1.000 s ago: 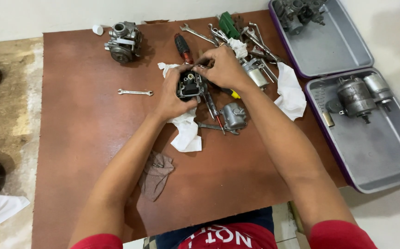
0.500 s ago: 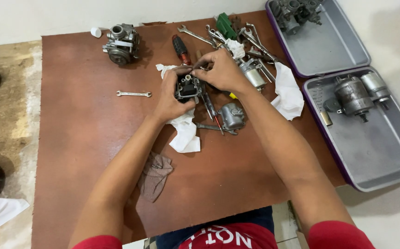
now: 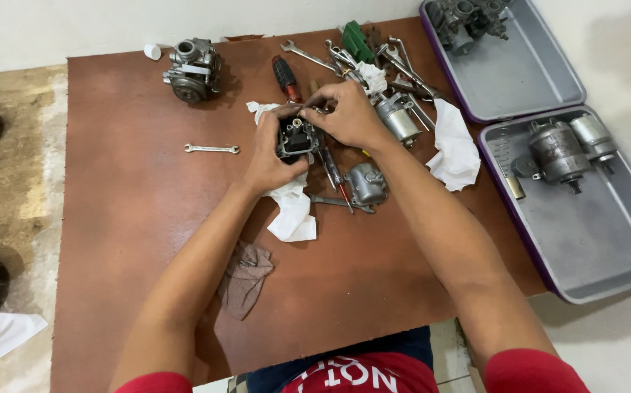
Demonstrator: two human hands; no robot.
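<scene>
Brown wooden tabletop (image 3: 133, 240) carries everything. Right of it, two grey metal trays with purple rims: the near tray (image 3: 606, 255) holds two grey cylindrical starter-type motors (image 3: 559, 153) and a small flat tool, the far tray (image 3: 526, 73) holds a grey carburetor-like assembly (image 3: 468, 14) in its top corner, rest bare. Another grey carburetor (image 3: 192, 69) sits alone at the tabletop's far left. The tool pile (image 3: 373, 51) of wrenches and a green-handled driver lies just behind the hands. Left hand (image 3: 272, 156) is wrapped around the small black-and-grey carburetor body (image 3: 297, 138), held just above a white crumpled rag (image 3: 293, 211) at tabletop centre. Right hand (image 3: 348, 116) has fingers pinched at the body's top edge; can't tell what it grips, too small. Grey float-bowl casting (image 3: 366, 182) and a red-handled screwdriver (image 3: 333, 175) lie near, just right of the body. Small silver open-end wrench (image 3: 211, 148) is well apart to the left. Risk, my read: a small part slips from the pinch and drops into the tool clutter or rolls off the edge; the one-handed hold could let the body twist.
</scene>
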